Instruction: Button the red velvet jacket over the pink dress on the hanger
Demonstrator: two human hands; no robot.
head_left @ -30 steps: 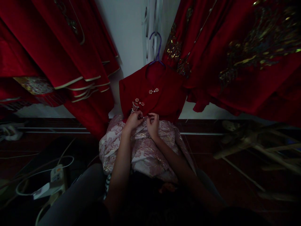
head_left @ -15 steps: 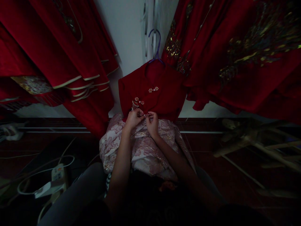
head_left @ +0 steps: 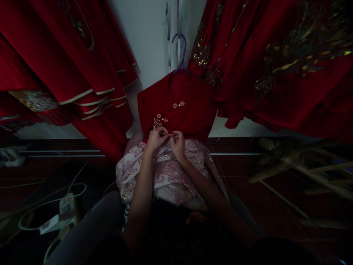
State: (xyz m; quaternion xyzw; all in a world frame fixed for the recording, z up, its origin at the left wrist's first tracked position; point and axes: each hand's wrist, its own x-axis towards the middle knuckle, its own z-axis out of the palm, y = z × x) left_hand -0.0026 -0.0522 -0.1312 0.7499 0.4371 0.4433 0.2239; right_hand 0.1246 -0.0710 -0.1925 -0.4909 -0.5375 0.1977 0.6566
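Observation:
A small red jacket (head_left: 190,114) hangs on a purple hanger (head_left: 179,51) in front of me, over a pink and gold brocade skirt (head_left: 168,176). Pearl clasps (head_left: 178,105) and a tasselled pearl clasp (head_left: 159,120) run down its front. My left hand (head_left: 156,138) and my right hand (head_left: 178,144) meet at the jacket's lower edge. Both are closed in a pinch on a small pearl clasp (head_left: 171,135) between them.
Long red embroidered garments hang at the left (head_left: 68,66) and right (head_left: 275,62). A white power strip (head_left: 67,206) with cables lies on the dark floor at lower left. Pale wooden legs (head_left: 300,169) stand at the right. A white wall (head_left: 146,40) is behind.
The view has drifted slightly, so the jacket sits a little further left. My hands stay pinched at the same clasp, with only small finger movement.

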